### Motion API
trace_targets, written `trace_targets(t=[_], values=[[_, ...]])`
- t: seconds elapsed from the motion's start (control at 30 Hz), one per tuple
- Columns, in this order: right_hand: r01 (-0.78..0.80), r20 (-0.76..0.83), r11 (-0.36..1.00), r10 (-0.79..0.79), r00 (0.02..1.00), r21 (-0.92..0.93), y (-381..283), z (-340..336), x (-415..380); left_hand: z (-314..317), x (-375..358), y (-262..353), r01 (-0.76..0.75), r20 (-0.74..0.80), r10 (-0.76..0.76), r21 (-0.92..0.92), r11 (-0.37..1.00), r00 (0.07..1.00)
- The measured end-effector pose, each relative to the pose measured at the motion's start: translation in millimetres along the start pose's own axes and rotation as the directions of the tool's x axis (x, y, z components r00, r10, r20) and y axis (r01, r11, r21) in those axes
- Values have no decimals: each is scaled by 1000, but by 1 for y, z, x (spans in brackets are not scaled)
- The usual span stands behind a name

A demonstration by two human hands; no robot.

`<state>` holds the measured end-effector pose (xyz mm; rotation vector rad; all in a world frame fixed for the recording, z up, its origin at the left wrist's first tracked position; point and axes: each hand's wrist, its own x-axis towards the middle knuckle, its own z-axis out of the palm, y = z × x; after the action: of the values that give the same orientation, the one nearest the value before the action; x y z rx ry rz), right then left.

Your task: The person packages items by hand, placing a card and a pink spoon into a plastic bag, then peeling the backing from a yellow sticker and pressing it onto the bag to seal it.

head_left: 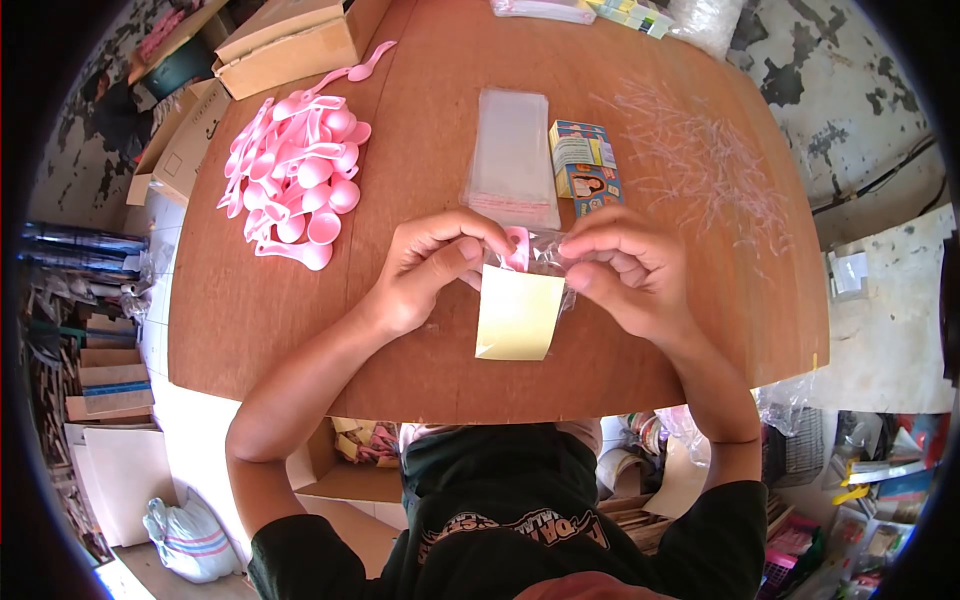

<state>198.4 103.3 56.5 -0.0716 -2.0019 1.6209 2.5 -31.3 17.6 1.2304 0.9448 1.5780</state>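
Note:
Between my hands is a small clear plastic bag [548, 250] with a pink spoon [518, 248] partly inside it. A pale yellow card [520, 313] hangs below the bag's near side. My left hand [430, 265] pinches the left edge of the bag by the spoon. The right edge is pinched by my right hand [630, 268]. Just beyond my hands lies a stack of clear bags [512, 150], with small printed boxes or cards [585, 160] beside it. A heap of pink spoons [300, 170] lies to the left.
Thin clear plastic strips [705, 165] are scattered on the right of the wooden table [420, 370]. A cardboard box [290, 50] stands at the back left. Plastic packs [545, 10] and a clear roll [705, 22] are at the far edge. Below the near edge is an open carton [350, 475].

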Motion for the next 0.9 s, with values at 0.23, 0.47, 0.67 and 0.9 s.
trace_targets(t=[0.23, 0.47, 0.67, 0.9], values=[[27, -63, 999, -29, 998, -35, 8, 4, -6, 4, 9, 15, 22, 13, -23, 82, 996, 1000], [-115, -148, 992, 121, 982, 44, -2, -11, -2, -10, -53, 114, 44, 446, -179, 297, 954, 877], [-55, -15, 932, 53, 998, -359, 0, -13, 5, 7, -116, 154, 246, 269, -747, 831, 499, 608], [201, 289, 884, -79, 954, -421, 23, 36, -10, -49, -31, 133, 131, -153, 59, 953, 274, 987]])
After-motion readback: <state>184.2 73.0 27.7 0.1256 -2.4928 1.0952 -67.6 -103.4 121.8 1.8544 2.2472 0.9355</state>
